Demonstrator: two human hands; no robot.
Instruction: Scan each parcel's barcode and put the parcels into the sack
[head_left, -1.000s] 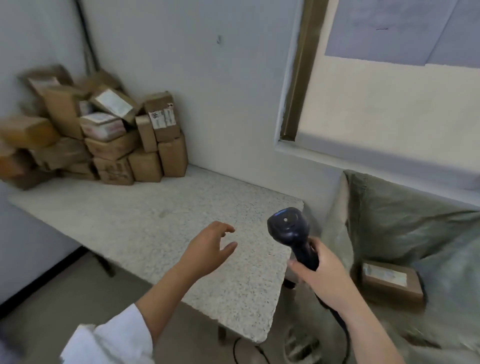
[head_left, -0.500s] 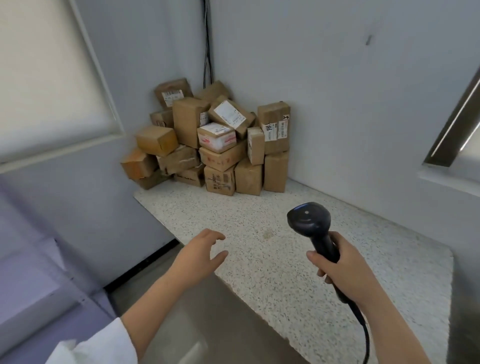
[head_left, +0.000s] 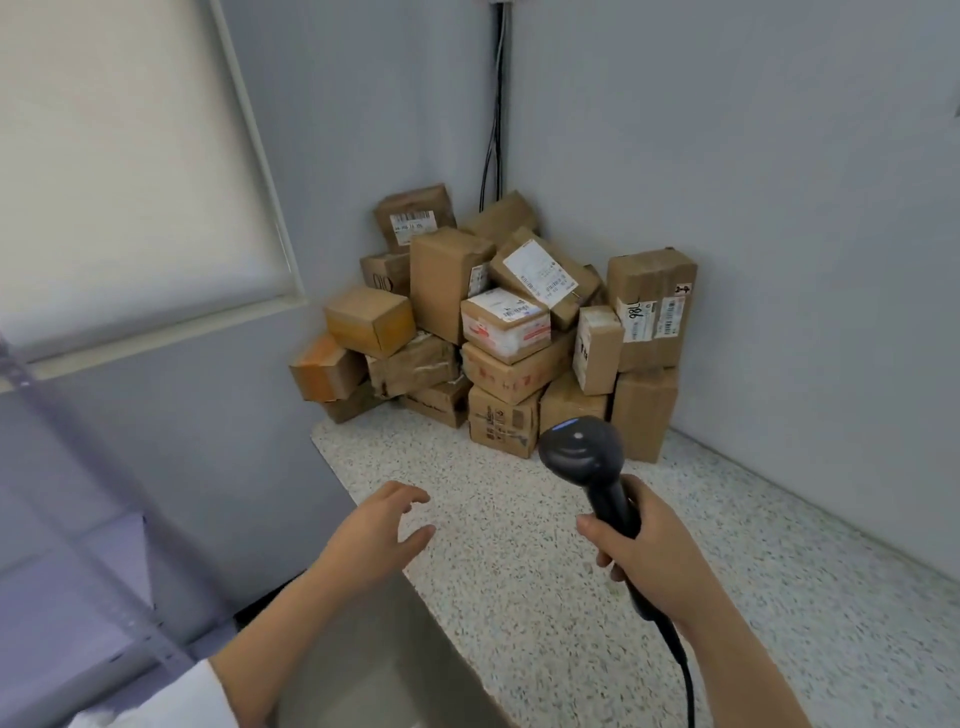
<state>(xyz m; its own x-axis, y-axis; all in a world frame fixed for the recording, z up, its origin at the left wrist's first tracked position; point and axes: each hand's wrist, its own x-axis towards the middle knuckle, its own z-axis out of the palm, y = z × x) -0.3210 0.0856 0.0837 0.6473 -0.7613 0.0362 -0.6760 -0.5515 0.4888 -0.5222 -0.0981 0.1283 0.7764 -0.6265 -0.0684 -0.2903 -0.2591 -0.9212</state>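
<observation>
Several brown cardboard parcels (head_left: 506, 332) with white barcode labels are heaped in the far corner of a speckled stone table (head_left: 727, 597). My right hand (head_left: 644, 553) grips the handle of a black barcode scanner (head_left: 584, 457), whose head points toward the heap. My left hand (head_left: 379, 530) hovers over the table's near left edge with fingers relaxed and spread, holding nothing. It is well short of the parcels. The sack is out of view.
Grey walls meet behind the heap, with cables (head_left: 493, 130) running down the corner. A window with a white blind (head_left: 119, 166) is on the left wall. The scanner's black cord (head_left: 685, 670) hangs down at the lower right. Floor shows below the table's left edge.
The view has swung left, away from the sack and its parcel, onto the heap in the corner. Both hands have moved closer to the parcels. The right hand keeps its hold on the scanner.
</observation>
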